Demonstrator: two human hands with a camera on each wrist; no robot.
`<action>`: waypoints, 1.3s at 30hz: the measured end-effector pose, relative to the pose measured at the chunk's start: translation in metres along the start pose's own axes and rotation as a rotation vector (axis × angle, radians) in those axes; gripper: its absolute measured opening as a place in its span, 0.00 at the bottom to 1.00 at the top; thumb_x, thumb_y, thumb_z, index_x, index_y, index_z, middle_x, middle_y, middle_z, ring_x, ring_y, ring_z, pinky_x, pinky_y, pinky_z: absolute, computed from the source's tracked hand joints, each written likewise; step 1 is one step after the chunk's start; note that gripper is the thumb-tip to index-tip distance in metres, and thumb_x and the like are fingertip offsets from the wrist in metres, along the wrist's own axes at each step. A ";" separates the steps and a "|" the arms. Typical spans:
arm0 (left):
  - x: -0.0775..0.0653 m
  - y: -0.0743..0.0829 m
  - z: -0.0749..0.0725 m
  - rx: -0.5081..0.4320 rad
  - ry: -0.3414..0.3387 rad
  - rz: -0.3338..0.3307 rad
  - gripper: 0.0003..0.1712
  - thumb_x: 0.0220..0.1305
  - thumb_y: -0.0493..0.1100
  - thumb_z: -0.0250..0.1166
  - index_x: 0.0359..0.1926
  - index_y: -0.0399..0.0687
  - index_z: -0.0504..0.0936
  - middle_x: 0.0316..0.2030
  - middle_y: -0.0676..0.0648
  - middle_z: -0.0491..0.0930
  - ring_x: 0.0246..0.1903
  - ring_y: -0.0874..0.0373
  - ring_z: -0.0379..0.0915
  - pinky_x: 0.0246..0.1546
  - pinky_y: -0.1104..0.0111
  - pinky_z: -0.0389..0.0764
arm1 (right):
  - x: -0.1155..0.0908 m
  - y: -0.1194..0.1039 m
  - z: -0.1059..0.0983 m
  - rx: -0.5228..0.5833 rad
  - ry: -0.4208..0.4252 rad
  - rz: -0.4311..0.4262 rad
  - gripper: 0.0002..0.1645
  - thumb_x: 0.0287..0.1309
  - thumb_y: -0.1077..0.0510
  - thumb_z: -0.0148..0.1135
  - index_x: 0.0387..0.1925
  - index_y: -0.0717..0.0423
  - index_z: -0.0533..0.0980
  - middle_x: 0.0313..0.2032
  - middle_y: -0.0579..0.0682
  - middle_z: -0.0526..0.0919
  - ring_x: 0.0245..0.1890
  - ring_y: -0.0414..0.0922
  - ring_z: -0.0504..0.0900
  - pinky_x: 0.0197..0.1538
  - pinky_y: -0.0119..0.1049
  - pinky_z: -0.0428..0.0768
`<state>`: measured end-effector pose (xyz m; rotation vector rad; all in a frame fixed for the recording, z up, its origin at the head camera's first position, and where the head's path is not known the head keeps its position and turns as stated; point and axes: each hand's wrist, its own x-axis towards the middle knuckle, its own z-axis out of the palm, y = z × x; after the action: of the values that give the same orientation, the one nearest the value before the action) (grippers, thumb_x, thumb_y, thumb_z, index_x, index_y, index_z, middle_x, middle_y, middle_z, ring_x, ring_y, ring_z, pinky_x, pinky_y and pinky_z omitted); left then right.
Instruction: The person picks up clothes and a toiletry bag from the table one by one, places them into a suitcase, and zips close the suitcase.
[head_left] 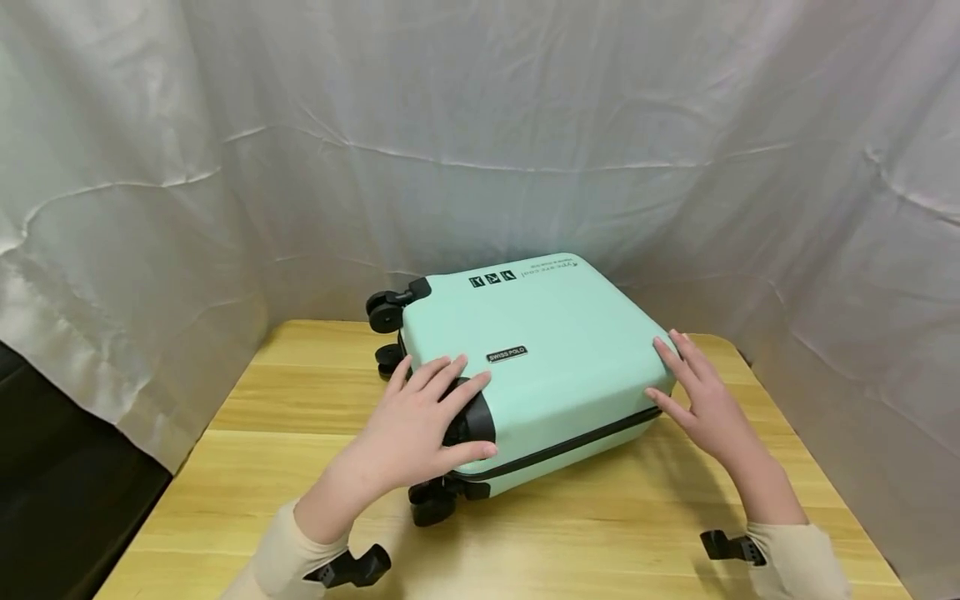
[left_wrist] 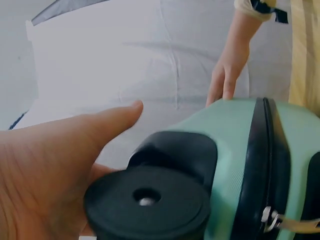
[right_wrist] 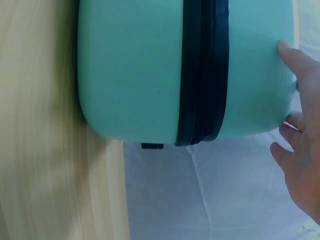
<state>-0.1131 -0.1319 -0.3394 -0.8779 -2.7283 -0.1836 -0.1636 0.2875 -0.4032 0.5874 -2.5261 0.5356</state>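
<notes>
A mint-green hard-shell suitcase lies flat on the wooden table, its black wheels pointing left. A small "SWISS POLO" badge sits on its upper face. My left hand, fingers spread, rests over the near left corner with its black corner guard. In the left wrist view that hand is beside a black wheel, and a zipper pull hangs from the black zip band. My right hand touches the right end of the upper shell with extended fingers; the right wrist view shows its thumb on the shell.
The wooden table extends in front of the case and to both sides. Pale grey curtains hang behind and at the sides. A black surface shows at the lower left. Each wrist carries a black strap mount.
</notes>
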 end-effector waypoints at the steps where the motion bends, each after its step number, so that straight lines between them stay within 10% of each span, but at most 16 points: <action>1: 0.000 -0.002 -0.001 -0.010 -0.004 0.007 0.46 0.58 0.78 0.50 0.73 0.67 0.60 0.73 0.48 0.62 0.71 0.49 0.58 0.71 0.41 0.52 | 0.000 -0.002 0.000 -0.019 0.016 -0.021 0.45 0.60 0.52 0.66 0.74 0.46 0.58 0.76 0.56 0.53 0.77 0.55 0.50 0.69 0.61 0.60; 8: 0.003 -0.018 -0.005 -0.103 -0.011 0.060 0.41 0.62 0.75 0.50 0.72 0.65 0.64 0.71 0.48 0.64 0.71 0.48 0.59 0.71 0.42 0.54 | 0.005 -0.025 0.004 -0.083 0.132 -0.199 0.44 0.64 0.28 0.45 0.69 0.54 0.67 0.69 0.62 0.65 0.73 0.59 0.60 0.77 0.33 0.49; 15: 0.013 -0.040 -0.004 -0.210 0.028 0.079 0.34 0.66 0.67 0.54 0.68 0.59 0.70 0.67 0.49 0.70 0.69 0.49 0.61 0.71 0.43 0.55 | 0.014 -0.051 0.011 -0.090 0.171 -0.306 0.44 0.65 0.29 0.45 0.65 0.58 0.71 0.64 0.64 0.71 0.67 0.62 0.67 0.75 0.50 0.56; 39: 0.048 -0.125 0.022 -0.250 0.178 -0.074 0.31 0.69 0.57 0.57 0.67 0.49 0.71 0.67 0.41 0.69 0.71 0.42 0.56 0.70 0.41 0.51 | 0.016 -0.114 0.023 -0.019 0.137 -0.457 0.41 0.66 0.31 0.48 0.65 0.56 0.71 0.65 0.61 0.71 0.68 0.60 0.67 0.75 0.50 0.56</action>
<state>-0.2286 -0.2020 -0.3512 -0.7797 -2.6085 -0.5987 -0.1285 0.1770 -0.3836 1.0445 -2.1673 0.3672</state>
